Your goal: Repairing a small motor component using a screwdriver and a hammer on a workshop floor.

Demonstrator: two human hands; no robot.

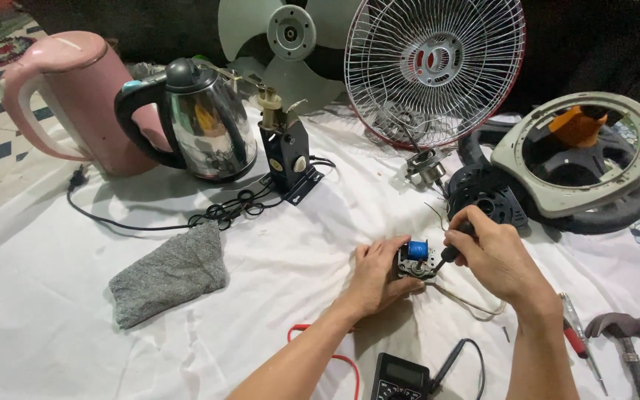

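Note:
My left hand holds a small electric motor with a blue coil on the white cloth. My right hand grips a black-handled screwdriver, whose tip points down at the right side of the motor. Thin wires trail from the motor under my right wrist.
At the back stand a pink kettle, a steel kettle, a fan blade, a wire fan guard and a black motor mount. A grey cloth lies left. A multimeter, a red screwdriver and a hammer lie near me.

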